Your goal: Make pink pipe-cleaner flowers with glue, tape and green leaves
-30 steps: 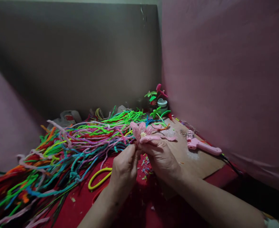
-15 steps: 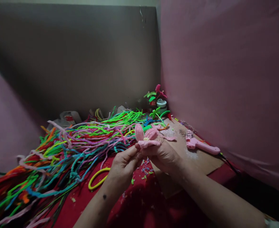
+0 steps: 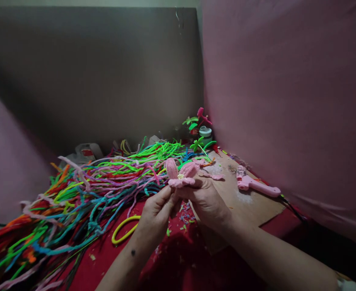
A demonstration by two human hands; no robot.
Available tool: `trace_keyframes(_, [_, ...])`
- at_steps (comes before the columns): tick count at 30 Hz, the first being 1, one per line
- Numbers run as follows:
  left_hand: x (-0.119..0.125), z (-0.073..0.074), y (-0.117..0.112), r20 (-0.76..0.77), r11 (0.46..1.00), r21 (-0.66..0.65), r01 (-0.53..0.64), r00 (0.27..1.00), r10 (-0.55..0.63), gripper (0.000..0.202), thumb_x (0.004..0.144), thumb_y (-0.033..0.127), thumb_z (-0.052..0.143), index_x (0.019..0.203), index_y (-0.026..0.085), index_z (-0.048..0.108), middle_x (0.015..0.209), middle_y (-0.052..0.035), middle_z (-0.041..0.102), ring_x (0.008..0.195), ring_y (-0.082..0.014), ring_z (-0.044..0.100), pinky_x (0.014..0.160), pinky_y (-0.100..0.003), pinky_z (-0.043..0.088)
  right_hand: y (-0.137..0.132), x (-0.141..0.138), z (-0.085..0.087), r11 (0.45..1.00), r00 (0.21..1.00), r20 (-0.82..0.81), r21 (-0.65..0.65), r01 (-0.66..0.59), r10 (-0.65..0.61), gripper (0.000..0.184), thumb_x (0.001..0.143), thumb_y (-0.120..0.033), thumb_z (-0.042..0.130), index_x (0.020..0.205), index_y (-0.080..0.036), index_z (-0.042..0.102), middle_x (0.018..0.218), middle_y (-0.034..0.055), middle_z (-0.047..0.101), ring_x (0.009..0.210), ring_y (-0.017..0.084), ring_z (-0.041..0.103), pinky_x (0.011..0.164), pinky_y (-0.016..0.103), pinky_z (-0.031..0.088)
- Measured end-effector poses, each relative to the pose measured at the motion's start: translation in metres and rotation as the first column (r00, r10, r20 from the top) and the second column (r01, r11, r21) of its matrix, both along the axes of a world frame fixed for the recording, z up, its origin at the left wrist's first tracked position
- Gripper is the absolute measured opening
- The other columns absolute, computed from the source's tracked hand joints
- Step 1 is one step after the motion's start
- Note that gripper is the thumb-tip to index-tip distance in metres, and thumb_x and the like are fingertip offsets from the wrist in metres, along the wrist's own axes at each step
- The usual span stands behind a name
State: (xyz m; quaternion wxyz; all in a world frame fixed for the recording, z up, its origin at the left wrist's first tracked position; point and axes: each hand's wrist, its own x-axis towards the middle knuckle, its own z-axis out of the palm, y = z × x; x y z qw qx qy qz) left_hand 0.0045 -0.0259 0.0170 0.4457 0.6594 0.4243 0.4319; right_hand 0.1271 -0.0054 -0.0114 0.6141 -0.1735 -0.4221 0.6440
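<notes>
Pink flower (image 3: 181,176) has turned since 1 sec ago; one petal now faces me, two stand up behind. L hand (image 3: 157,208) & R hand (image 3: 208,203) both pinch its base, prob. low down so the petals don't get crushed & the centre shows. It's at 1 o'clock from L, 11 o'clock from R, just above both. Glue gun (image 3: 257,185) lies at 3 o'clock on cardboard (image 3: 257,209), prob. to keep drips off the counter (image 3: 90,268); pipe cleaners (image 3: 111,173) heap at 9 o'clock.
</notes>
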Motion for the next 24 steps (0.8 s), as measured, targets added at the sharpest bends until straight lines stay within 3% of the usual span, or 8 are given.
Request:
trace_keyframes(3, [-0.002,0.008,0.001,-0.058,0.997,-0.038,0.072,0.996,-0.074,0.027,0.084,0.034,0.052,0.066,0.015,0.058,0.061,0.0004,0.052,0.059,-0.0112,0.046,0.060,-0.022,0.039,0.002,0.002,0.000,0.996,0.997,0.001,-0.012,-0.083,0.083,0.010,0.073,-0.027,0.068,0.081,-0.022,0.074,0.055,-0.0025,0.058,0.044,0.011,0.046,0.046,0.026,0.038])
trace_keyframes(6, [-0.003,0.011,0.002,-0.071,0.999,-0.018,0.031,0.997,-0.032,0.019,0.081,0.032,0.057,0.090,0.017,0.063,0.083,-0.0031,0.062,0.079,-0.0160,0.055,0.076,-0.026,0.044,0.002,0.002,0.004,0.999,0.999,-0.052,-0.033,-0.011,0.009,0.007,0.070,-0.022,0.070,0.077,-0.020,0.073,0.057,-0.0030,0.057,0.052,0.009,0.045,0.054,0.025,0.038])
trace_keyframes(9, [-0.001,0.003,0.002,-0.054,0.992,0.103,-0.072,0.995,0.078,0.031,0.077,0.030,0.063,0.105,0.019,0.058,0.098,-0.0051,0.064,0.093,-0.0191,0.058,0.086,-0.030,0.044,0.000,0.000,0.007,0.997,0.998,-0.060,-0.072,0.026,-0.030,0.002,0.066,-0.017,0.072,0.065,-0.018,0.070,0.061,-0.0024,0.059,0.062,0.010,0.047,0.067,0.025,0.038])
trace_keyframes(12, [0.002,-0.014,0.001,0.010,0.960,0.229,-0.161,0.987,0.163,0.035,0.080,0.027,0.059,0.113,0.021,0.052,0.108,-0.0063,0.063,0.098,-0.0198,0.060,0.087,-0.032,0.047,-0.002,-0.005,0.005,0.990,0.998,-0.055,-0.136,0.018,-0.026,0.004,0.065,-0.017,0.072,0.063,-0.017,0.069,0.060,-0.0025,0.056,0.059,0.009,0.043,0.062,0.025,0.034])
trace_keyframes(15, [0.006,-0.029,0.001,-0.110,0.848,0.464,-0.255,0.934,0.340,0.040,0.084,0.022,0.051,0.123,0.020,0.047,0.121,-0.0103,0.059,0.109,-0.0218,0.058,0.093,-0.034,0.046,-0.002,-0.011,-0.001,0.977,0.994,-0.106,-0.210,-0.033,0.011,0.006,0.065,-0.019,0.072,0.066,-0.015,0.068,0.063,-0.0017,0.056,0.057,0.009,0.041,0.057,0.025,0.031])
trace_keyframes(18, [0.006,-0.036,0.004,-0.238,0.673,0.711,-0.204,0.831,0.503,0.042,0.085,0.016,0.045,0.127,0.011,0.046,0.118,-0.0172,0.061,0.110,-0.0252,0.057,0.093,-0.037,0.046,-0.002,-0.014,-0.005,0.964,0.986,-0.166,-0.253,-0.075,0.033,0.011,0.064,-0.022,0.074,0.071,-0.015,0.069,0.065,-0.0013,0.057,0.056,0.009,0.038,0.055,0.024,0.030])
trace_keyframes(20, [0.005,-0.037,0.005,-0.268,0.619,0.771,-0.150,0.806,0.529,0.043,0.086,0.012,0.042,0.129,0.008,0.046,0.107,-0.0182,0.065,0.102,-0.0253,0.061,0.087,-0.037,0.048,-0.003,-0.015,-0.005,0.965,0.987,-0.158,-0.258,-0.047,0.006,0.012,0.064,-0.022,0.075,0.072,-0.014,0.070,0.062,-0.0022,0.056,0.054,0.008,0.035,0.055,0.024,0.029])
trace_keyframes(24, [0.000,-0.031,0.004,-0.235,0.688,0.712,-0.138,0.877,0.419,0.042,0.085,0.009,0.043,0.125,0.015,0.051,0.112,-0.0133,0.065,0.105,-0.0222,0.060,0.092,-0.034,0.046,-0.006,-0.016,0.000,0.966,0.991,-0.125,-0.259,0.017,-0.051,0.014,0.062,-0.023,0.076,0.072,-0.015,0.071,0.061,-0.0024,0.058,0.055,0.009,0.037,0.056,0.024,0.030])
